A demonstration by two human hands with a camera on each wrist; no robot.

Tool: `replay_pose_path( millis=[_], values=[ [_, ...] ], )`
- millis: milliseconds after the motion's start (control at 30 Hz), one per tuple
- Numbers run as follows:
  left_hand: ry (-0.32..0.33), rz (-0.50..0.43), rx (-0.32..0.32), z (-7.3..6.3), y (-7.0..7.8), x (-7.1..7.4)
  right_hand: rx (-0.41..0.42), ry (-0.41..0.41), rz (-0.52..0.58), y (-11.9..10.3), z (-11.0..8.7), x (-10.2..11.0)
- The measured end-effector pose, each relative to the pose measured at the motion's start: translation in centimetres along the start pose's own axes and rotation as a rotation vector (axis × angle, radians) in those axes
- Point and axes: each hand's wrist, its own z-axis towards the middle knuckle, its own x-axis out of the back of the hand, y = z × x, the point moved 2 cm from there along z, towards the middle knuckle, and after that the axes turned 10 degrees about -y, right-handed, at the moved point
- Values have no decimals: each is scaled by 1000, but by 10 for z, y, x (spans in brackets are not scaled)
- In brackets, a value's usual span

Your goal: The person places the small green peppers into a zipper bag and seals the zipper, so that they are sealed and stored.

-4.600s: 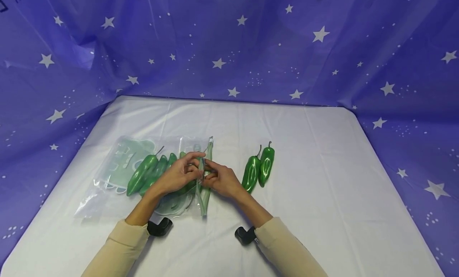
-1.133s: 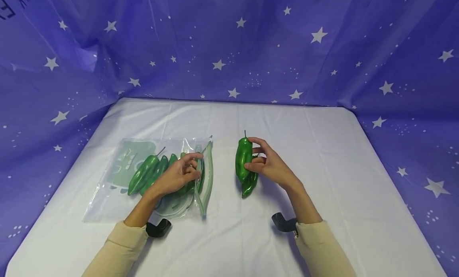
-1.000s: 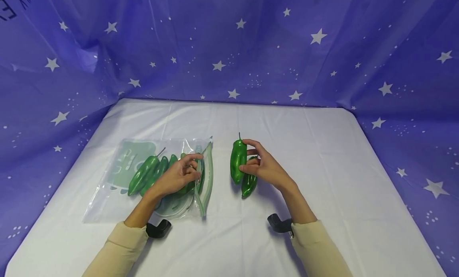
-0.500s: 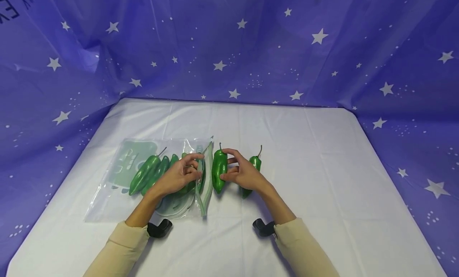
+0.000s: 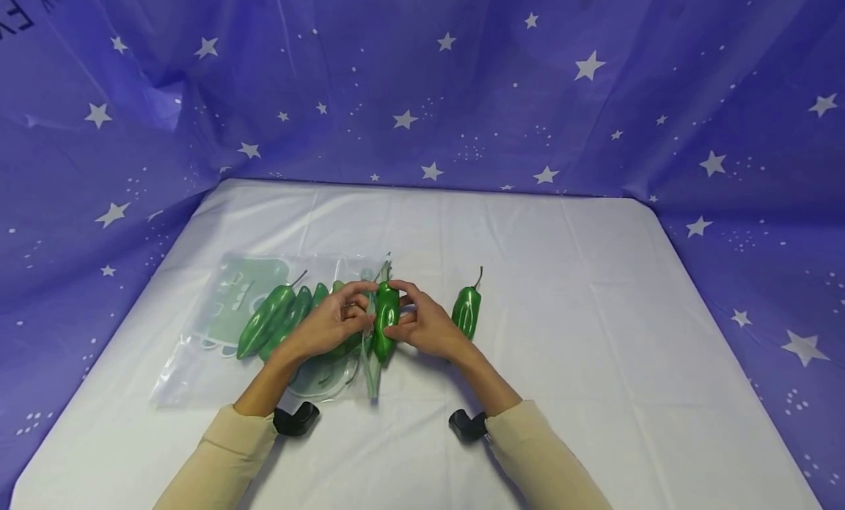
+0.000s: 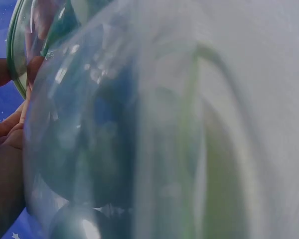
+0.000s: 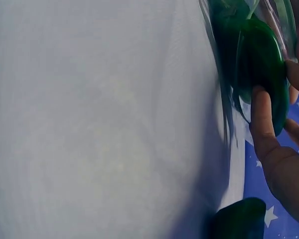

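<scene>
A clear zip bag (image 5: 174, 378) with a pale green printed pattern lies on the table, its opening toward the right. Several green chili peppers (image 5: 266, 321) show through its plastic. My left hand (image 5: 326, 323) pinches the upper lip of the opening; in the left wrist view the bulging plastic (image 6: 99, 109) hides most of that grip. Between thumb and fingers, my right hand (image 5: 429, 325) holds a glossy green chili pepper (image 5: 386, 319) at the mouth, stem pointing away. The right wrist view shows this held pepper (image 7: 266, 59) against the bag's edge. Another chili pepper (image 5: 466, 312) lies right of it, partly behind the right hand.
The white tablecloth (image 5: 568, 334) covers the table, with bare cloth to the right and behind the bag. A purple star-patterned curtain (image 5: 422, 77) hangs along the back and sides. Black wrist mounts (image 5: 297, 420) sit near both cuffs.
My right hand left the bag's opening, picked up one of two loose peppers and carried it left to the bag's mouth. The left hand stayed at the lip.
</scene>
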Motion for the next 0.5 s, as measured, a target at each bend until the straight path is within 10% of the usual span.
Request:
replay_pose_path(
  millis=[500],
  values=[
    [24, 1, -12, -1, 3, 2, 1, -15, -71, -3, 6, -4]
  ],
)
